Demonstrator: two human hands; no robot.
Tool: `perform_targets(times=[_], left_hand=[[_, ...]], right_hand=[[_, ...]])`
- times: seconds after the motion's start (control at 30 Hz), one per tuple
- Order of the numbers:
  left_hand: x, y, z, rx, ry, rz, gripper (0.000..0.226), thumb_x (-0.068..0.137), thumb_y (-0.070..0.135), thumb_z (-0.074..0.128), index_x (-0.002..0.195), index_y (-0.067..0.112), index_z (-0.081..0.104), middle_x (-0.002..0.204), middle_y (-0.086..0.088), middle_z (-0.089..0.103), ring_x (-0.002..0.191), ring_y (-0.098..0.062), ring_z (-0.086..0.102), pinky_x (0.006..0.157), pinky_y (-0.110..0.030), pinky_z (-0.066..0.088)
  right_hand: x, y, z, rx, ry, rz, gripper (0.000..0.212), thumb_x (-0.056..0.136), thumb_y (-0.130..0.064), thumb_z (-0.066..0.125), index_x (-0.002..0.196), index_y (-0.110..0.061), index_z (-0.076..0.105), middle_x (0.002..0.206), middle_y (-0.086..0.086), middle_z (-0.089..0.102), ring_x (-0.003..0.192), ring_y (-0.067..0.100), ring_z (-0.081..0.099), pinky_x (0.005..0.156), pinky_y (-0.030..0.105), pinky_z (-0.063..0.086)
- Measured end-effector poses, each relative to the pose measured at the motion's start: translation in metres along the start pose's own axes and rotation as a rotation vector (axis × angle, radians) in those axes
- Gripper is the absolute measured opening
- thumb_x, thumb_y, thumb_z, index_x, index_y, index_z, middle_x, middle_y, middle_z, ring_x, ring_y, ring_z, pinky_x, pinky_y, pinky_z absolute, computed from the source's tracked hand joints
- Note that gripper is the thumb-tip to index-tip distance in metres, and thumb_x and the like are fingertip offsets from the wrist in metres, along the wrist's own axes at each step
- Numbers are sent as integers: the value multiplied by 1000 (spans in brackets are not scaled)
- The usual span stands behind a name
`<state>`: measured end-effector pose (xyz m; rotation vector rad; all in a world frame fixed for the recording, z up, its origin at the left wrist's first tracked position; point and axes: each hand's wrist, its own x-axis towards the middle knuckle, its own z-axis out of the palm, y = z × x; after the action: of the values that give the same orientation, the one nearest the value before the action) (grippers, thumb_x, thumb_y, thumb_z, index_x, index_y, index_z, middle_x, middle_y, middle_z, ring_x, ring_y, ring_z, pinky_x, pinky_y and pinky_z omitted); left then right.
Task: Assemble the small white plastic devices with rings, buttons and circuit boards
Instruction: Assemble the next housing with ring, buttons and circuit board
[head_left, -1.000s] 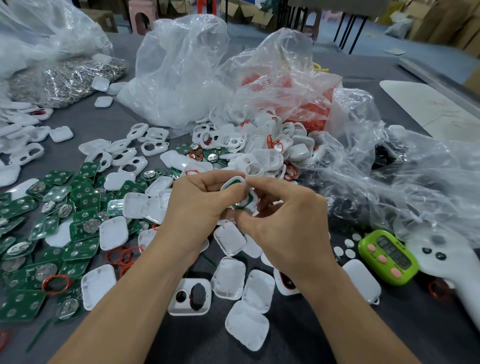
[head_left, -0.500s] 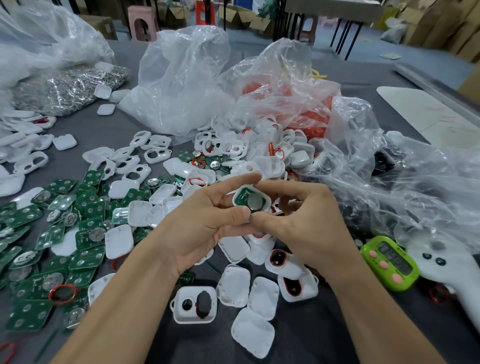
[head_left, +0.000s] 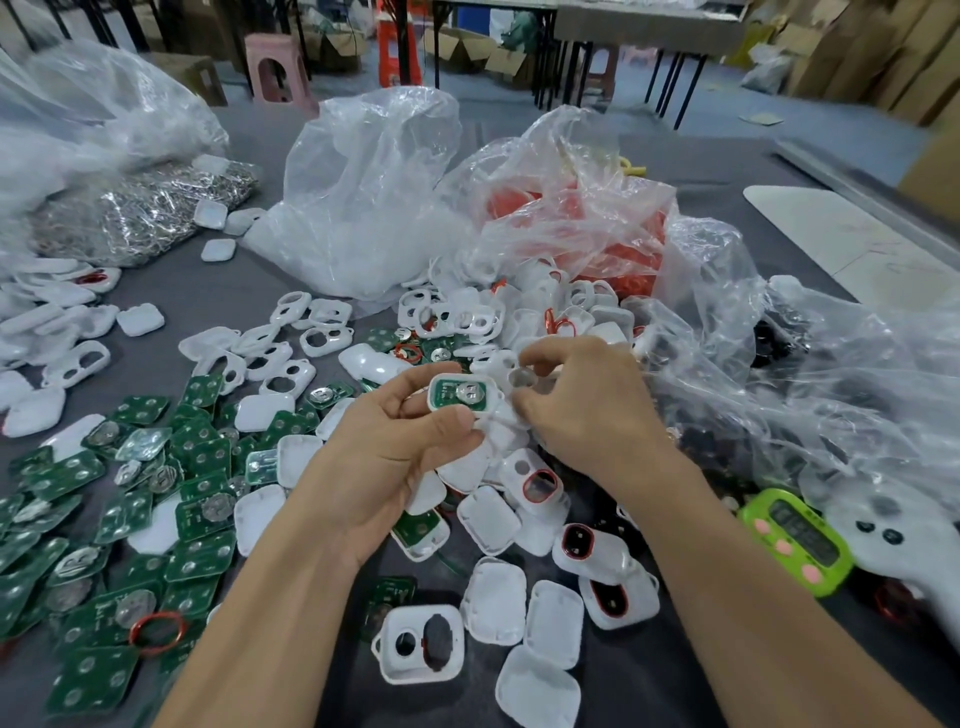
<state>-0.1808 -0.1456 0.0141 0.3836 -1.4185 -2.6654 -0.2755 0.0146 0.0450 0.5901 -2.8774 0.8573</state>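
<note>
While left hand (head_left: 384, 457) pinches rounded white shell (head_left: 492, 399) with green board (head_left: 448, 392), right hand (head_left: 592, 415) curls, grip unclear.

I see a factory assembly hall. Circuit boards (head_left: 202, 556) heap my table (head_left: 218, 291) beside bulk bags (head_left: 363, 197); cardboard boxes (head_left: 470, 52) stand behind.

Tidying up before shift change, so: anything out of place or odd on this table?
One red ring lies alone on the green boards at the near left, far from the red-filled bag. A green timer sits at the near right beside the parts; it is no part itself.
</note>
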Motion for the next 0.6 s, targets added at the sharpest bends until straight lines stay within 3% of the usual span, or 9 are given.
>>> perform_targets(times=[0.13,0.17,0.23,0.33,0.43,0.6], left_hand=[[1,0,-1,-19,10,-4,51,69,-1,75,120,2,65,98,-11,78,82,-19,76,70,-29,63],[1,0,-1,-23,12,-5,51,69,-1,75,119,2,66,98,-11,78,82,-19,76,70,-29,63],[1,0,-1,-30,15,-1,50,68,0,76,117,3,67,97,-12,78,82,-19,76,71,-29,63],[0,0,0,-34,9,0,48,67,-2,77,114,4,68,93,-10,78,79,-18,76,69,-28,63],[-2,0,2,-10,-12,4,53,62,-6,86,111,6,71,94,-11,78,80,-18,75,70,-28,63],[-4,0,2,22,-38,28,49,64,-7,78,110,7,72,99,-14,78,84,-21,76,71,-27,62]], right_hand=[[-7,6,-4,-191,380,-25,21,87,-22,78,107,-26,79,91,4,75,91,28,67,74,32,47],[-9,8,-7,-156,374,-18,15,86,-23,77,100,-27,80,87,1,75,87,26,67,73,31,47],[-12,11,-9,-37,154,-19,10,85,-31,75,94,-29,80,85,-8,75,82,18,67,75,30,53],[-15,4,-4,-81,-142,-46,31,81,-46,77,108,-31,78,100,-6,73,96,16,63,84,29,49],[-13,-3,0,-87,-124,-23,28,81,-41,78,106,-28,78,101,-2,74,96,20,65,82,30,50],[-3,-5,-5,-142,-237,64,22,76,-23,82,98,-22,79,100,3,75,94,23,69,84,32,58]])
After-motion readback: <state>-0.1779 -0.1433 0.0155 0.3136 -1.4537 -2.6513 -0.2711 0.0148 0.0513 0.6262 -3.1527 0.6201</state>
